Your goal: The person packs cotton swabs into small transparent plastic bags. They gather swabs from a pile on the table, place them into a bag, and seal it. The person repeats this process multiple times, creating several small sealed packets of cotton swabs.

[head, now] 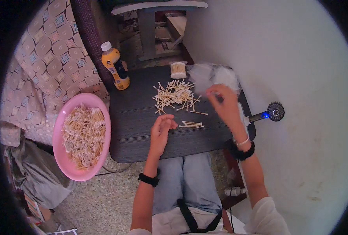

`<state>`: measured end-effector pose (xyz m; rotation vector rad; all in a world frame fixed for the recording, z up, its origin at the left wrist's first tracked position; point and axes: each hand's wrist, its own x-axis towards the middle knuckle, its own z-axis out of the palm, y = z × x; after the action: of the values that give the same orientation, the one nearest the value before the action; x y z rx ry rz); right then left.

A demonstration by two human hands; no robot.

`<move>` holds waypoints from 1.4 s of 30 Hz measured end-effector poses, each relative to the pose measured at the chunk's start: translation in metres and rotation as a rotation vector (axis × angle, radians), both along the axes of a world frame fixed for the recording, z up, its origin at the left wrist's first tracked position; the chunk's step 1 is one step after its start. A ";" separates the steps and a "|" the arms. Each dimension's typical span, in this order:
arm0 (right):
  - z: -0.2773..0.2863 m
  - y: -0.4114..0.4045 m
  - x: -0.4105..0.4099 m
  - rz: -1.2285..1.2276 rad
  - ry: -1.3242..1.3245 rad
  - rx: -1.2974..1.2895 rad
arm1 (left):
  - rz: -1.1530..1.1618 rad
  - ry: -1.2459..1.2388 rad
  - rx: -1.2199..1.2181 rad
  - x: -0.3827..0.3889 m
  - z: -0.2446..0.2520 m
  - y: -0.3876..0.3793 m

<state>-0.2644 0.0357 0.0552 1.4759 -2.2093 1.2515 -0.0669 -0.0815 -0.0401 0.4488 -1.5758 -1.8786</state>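
Observation:
A loose heap of cotton swabs [175, 95] lies on the dark wood-grain table [132, 135]. Nearer to me, several swabs [192, 124] lie side by side in a small row, and a single swab [199, 112] lies between row and heap. My left hand [163, 127] is just left of the row, fingers curled; whether it holds anything cannot be made out. To the right of the heap is my right hand [223, 101], slightly blurred, thumb and fingers bent, near clear plastic bags [213, 77]. Behind the heap stands a packed bundle of swabs [178, 70].
A pink basin [107, 138] full of swabs is left of the table. A yellow bottle with a white cap [115, 66] stands at the back left corner. A small fan [275, 111] juts out past the right edge, beside the wall [303, 73].

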 end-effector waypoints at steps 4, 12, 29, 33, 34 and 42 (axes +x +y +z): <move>-0.021 -0.002 0.063 0.226 -0.013 0.093 | -0.008 0.163 0.052 -0.003 -0.002 -0.002; -0.056 -0.008 0.091 0.221 -0.036 0.020 | 0.109 0.046 0.085 0.000 -0.004 -0.001; -0.053 -0.019 0.103 0.221 -0.098 -0.094 | 0.422 0.178 -0.031 0.009 0.011 0.017; -0.057 -0.019 0.109 0.280 -0.160 -0.130 | 0.359 -0.015 -0.323 0.033 0.003 0.018; -0.056 -0.020 0.111 0.309 -0.170 -0.126 | 0.363 -0.026 -0.267 0.039 0.003 0.018; -0.050 -0.022 0.126 0.315 -0.110 -0.091 | 0.498 -0.096 -0.283 0.061 0.015 0.025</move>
<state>-0.1386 0.0139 0.0056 1.8102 -2.0067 1.5386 -0.0054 -0.0565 -0.0255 0.7328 -1.5806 -1.2578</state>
